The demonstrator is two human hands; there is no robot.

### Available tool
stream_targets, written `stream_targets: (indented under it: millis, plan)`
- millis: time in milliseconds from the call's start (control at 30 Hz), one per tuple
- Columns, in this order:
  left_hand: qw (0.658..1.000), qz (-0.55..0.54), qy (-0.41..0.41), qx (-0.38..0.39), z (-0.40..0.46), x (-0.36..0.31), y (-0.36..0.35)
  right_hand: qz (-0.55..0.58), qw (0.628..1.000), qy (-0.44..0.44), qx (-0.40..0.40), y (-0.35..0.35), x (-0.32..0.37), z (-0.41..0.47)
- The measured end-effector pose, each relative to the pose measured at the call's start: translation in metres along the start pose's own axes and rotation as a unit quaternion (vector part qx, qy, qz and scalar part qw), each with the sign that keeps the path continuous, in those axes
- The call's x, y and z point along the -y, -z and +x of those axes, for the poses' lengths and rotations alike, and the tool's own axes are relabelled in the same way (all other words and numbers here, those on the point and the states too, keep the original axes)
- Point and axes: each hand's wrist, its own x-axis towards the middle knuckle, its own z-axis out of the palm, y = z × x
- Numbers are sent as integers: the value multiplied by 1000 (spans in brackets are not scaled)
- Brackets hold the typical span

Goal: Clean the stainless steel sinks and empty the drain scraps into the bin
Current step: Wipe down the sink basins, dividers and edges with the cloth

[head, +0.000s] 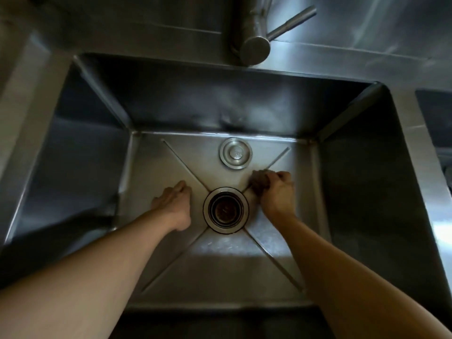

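Both arms reach down into the deep steel sink (362, 182), and the split of work looks deliberate. The right hand (275, 192) is curled tight around a dark wad, a scrubber (258, 183) as far as I can make out, pressed to the floor just beside the drain (225, 210) on one of the diagonal creases, probably because grime settles along those grooves. The left hand (175, 201) holds nothing; its fingers look loosely bent and it rests on the sink floor on the other side of the drain, seemingly as a brace while the person leans in. The drain sits in the middle where the four creases meet, opening straight up, with brownish scraps visible in its basket, so emptying is not yet done. Its round stopper (235, 152) lies flat on the floor near the back wall, knob up, apart from the drain, likely parked out of the scrubbing path. The faucet (255, 45) hangs overhead with its lever (291, 22) pointing right and away; no water is visible.
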Motion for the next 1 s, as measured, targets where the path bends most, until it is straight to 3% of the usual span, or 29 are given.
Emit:
stream_targets:
  millis: [167, 333, 500, 600, 667, 800, 900, 1000]
  plan:
    - [1000, 9, -5, 15, 2, 9, -3, -64, 996, 4, 59, -18, 37, -7]
    - [999, 0, -8, 41, 5, 14, -1, -85, 978, 106, 157, -27, 61, -30]
    - [996, -78, -7, 32, -4, 9, 1, 70, 982, 42, 172, 2, 60, -41]
    - [981, -192, 6, 21, -15, -4, 5, 173, 970, -35, 165, 23, 60, -53]
    - [948, -316, 19, 25, -25, -15, 7, 301, 934, -112, 154, 33, 60, -62]
    - [836, -536, 89, 80, -49, -42, 11, 555, 795, -206, 136, 56, 70, -76]
    - [750, -616, 157, 181, -54, -52, 9, 589, 766, -235, 109, 59, 72, -77]
    - [675, -682, 155, 235, -45, -55, 1, 595, 765, -227, 96, 55, 75, -77]
